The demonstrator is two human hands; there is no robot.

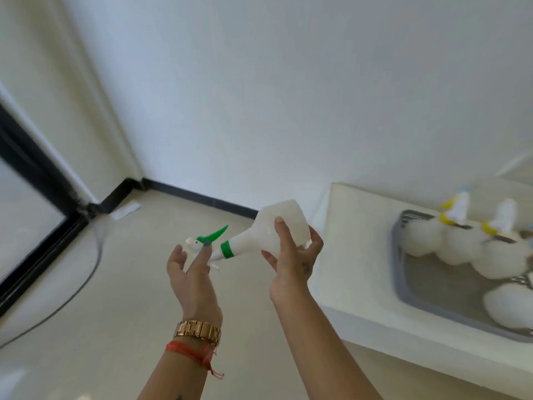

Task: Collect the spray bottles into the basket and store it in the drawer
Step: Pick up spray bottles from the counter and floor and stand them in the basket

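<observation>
My right hand (291,255) grips the body of a white spray bottle with a green trigger and collar (259,236), held sideways in mid-air over the floor, nozzle pointing left. My left hand (190,272) is open just beneath the nozzle end, one fingertip touching the spray head. At the right, a grey basket (403,287) rests on a white cabinet top (354,249). Inside it lie several white spray bottles (458,246), some with yellow collars.
A beige floor lies below my hands, with a dark cable (86,278) curving across it at the left. A black-framed glass door (34,180) stands at the far left. White walls with a black skirting (199,196) meet in the corner ahead.
</observation>
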